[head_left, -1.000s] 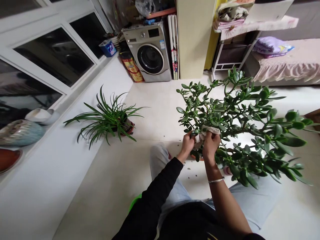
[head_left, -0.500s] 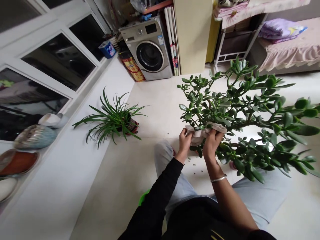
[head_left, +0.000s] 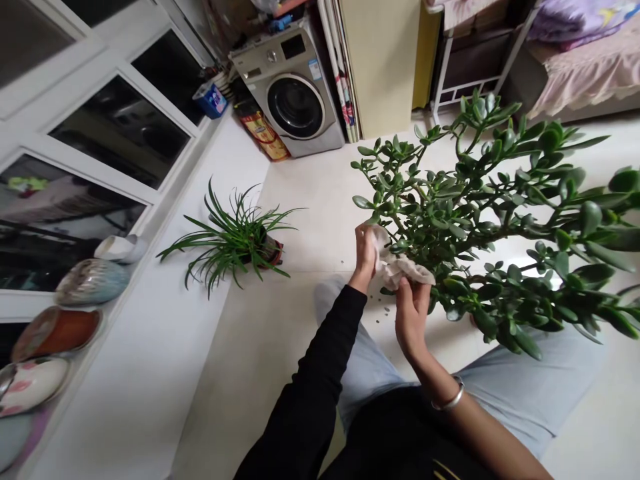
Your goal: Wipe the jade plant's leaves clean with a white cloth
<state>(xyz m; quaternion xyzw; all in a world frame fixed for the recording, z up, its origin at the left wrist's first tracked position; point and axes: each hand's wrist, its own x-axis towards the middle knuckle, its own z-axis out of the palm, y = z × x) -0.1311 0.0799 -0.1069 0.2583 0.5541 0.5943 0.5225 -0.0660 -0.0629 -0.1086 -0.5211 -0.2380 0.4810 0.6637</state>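
A large jade plant (head_left: pixel 490 220) with thick green leaves spreads in front of me, over my knees. My left hand (head_left: pixel 365 255) is raised at its left side, fingers closed on the upper end of a pale beige cloth (head_left: pixel 397 265). Lower down, my right hand (head_left: pixel 413 317), with a silver bangle on the wrist, pinches the other end of the same cloth just under the leaves. The cloth hangs between both hands against the plant's left branches. The plant's pot is hidden behind the hands and foliage.
A spider plant in a pot (head_left: pixel 235 241) stands on the pale tiled floor to the left. Ceramic bowls (head_left: pixel 90 283) line a white ledge under the windows. A washing machine (head_left: pixel 293 93), a cabinet and a bed (head_left: pixel 585 73) stand at the far side. Small bits of debris lie on the floor by my knees.
My left hand has lifted with the cloth's end while my right hand dropped lower and back, stretching the cloth. The view has tilted down a little.
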